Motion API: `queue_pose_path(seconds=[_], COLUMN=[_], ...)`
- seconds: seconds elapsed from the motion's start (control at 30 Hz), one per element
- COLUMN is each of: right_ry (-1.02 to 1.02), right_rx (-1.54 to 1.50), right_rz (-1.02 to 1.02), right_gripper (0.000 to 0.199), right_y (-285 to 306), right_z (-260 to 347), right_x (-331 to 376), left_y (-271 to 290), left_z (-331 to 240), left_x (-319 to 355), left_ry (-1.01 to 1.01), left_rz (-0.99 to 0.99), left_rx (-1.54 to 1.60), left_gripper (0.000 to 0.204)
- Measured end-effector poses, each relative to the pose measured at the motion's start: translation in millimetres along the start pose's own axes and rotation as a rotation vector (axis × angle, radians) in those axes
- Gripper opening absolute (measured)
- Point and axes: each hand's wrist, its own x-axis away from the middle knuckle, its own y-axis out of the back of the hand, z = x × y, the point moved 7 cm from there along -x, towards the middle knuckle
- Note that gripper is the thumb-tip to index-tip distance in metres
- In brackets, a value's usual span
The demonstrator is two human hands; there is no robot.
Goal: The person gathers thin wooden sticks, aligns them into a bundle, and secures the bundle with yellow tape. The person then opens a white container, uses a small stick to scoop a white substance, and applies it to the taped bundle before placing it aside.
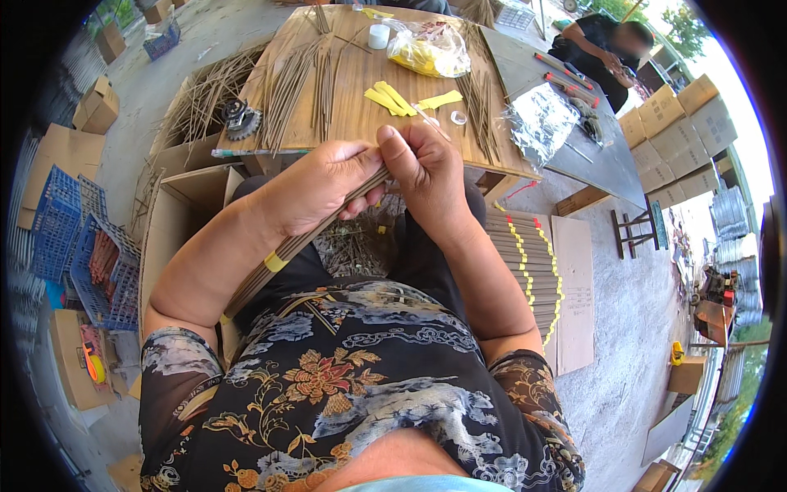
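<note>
My left hand (332, 184) is closed around a slim bundle of thin brown sticks (316, 230), which slants from near my left elbow up to the fingers. Yellow bands (275, 262) wrap the bundle lower down. Against the bundle's upper end is my right hand (428, 176), its thumb pressed to curled fingers; what it pinches is hidden. A thin pale rod (428, 117) shows just beyond the right fingers; I cannot tell whether they touch it. Yellow strips (392, 99) lie past the hands on the wooden table (352, 102).
Loose sticks (288, 86), a toothed metal device (240, 120), a white tub (379, 36) and a plastic bag of yellow strips (426, 51) lie on the table. Banded sticks (518, 261) lie at my right. Foil (543, 121) covers part of a dark table; a person (602, 53) works beyond.
</note>
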Motion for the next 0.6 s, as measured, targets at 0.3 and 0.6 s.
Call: queue_pose_path(seconds=[0.3, 0.6], right_ry=[-0.101, -0.203], right_rx=[-0.269, -0.362], right_rz=[0.13, 0.462], right_gripper=[0.027, 0.02], right_y=[-8.2, -45.2], right_z=[-16.0, -30.2], right_x=[10.8, 23.0], left_y=[13.1, 23.5], left_z=[13.7, 47.7], left_x=[13.0, 35.9], left_ry=[0.03, 0.196], left_rz=[-0.056, -0.004], left_rx=[0.015, 0.239], left_gripper=[0.03, 0.03])
